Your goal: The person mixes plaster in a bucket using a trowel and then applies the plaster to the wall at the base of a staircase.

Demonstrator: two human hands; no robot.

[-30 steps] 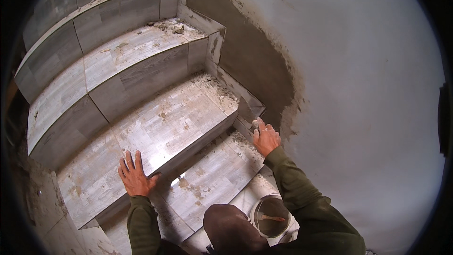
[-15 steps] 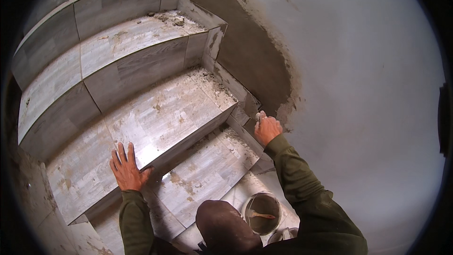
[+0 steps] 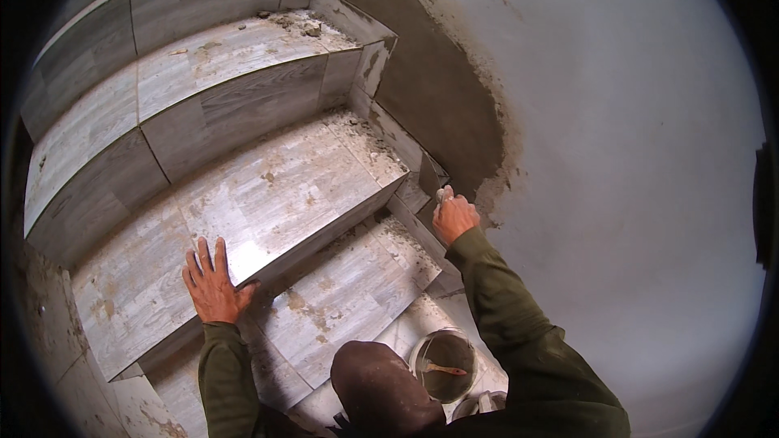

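My left hand (image 3: 216, 284) rests flat with fingers spread on the front edge of a wood-look tiled step (image 3: 268, 186). At the base of the wall, beside the stepped tile skirting (image 3: 398, 138), my right hand (image 3: 455, 216) is closed around a trowel-like hand tool. Only a pale end of it (image 3: 443, 193) shows past my fingers; the hand hides most of the rest. Just above that hand, a patch of damp grey-brown plaster (image 3: 442, 89) runs up the wall along the skirting.
More tiled steps (image 3: 243, 45) rise at the upper left, with plaster crumbs (image 3: 312, 29) near the skirting. Below me stands a bucket (image 3: 445, 341) with a wooden-handled brush (image 3: 446, 369) in it, a second container (image 3: 480, 404) beside it. A smooth grey wall (image 3: 617, 154) fills the right.
My right hand has shifted slightly left and up, still gripping the tool. My left hand stays on the step edge while the whole view moves a little.
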